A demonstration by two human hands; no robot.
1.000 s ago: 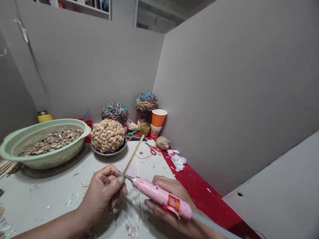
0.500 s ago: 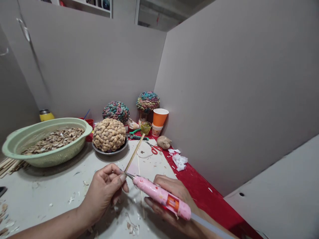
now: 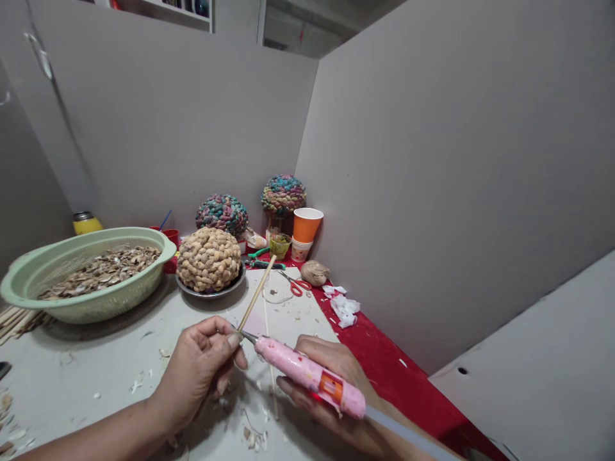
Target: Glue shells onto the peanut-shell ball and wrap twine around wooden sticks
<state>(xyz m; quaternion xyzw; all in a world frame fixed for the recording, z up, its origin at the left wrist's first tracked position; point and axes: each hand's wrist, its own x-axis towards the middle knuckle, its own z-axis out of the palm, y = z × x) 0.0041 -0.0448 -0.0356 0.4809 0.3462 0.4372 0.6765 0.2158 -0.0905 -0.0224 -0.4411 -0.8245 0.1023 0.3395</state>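
Note:
My left hand (image 3: 206, 358) pinches the near end of a thin wooden stick (image 3: 258, 291), which slants up and away over the table. In my right hand (image 3: 336, 378) is a pink hot glue gun (image 3: 298, 365), with a pale glue stick (image 3: 408, 435) coming out of its back end. The gun's metal nozzle is at the stick's lower end, by my left fingertips; whether glue is coming out I cannot tell. Another thin stick (image 3: 275, 403) lies on the table beneath the gun. Beyond my hands a ball covered in peanut shells (image 3: 209, 259) rests in a metal dish (image 3: 218, 294).
A green colander (image 3: 96, 314) full of shells stands at left, beside bundled sticks (image 3: 19, 323). Behind are two multicoloured shell-covered domes (image 3: 221, 213), an orange paper cup (image 3: 307, 224), red-handled scissors (image 3: 296, 288), a twine ball (image 3: 314, 273) and crumpled white paper (image 3: 344, 310). Grey partitions (image 3: 432, 160) enclose the back and right.
The view has shifted very slightly. Both hands keep nearly the same pose, with the nozzle still at the stick's end.

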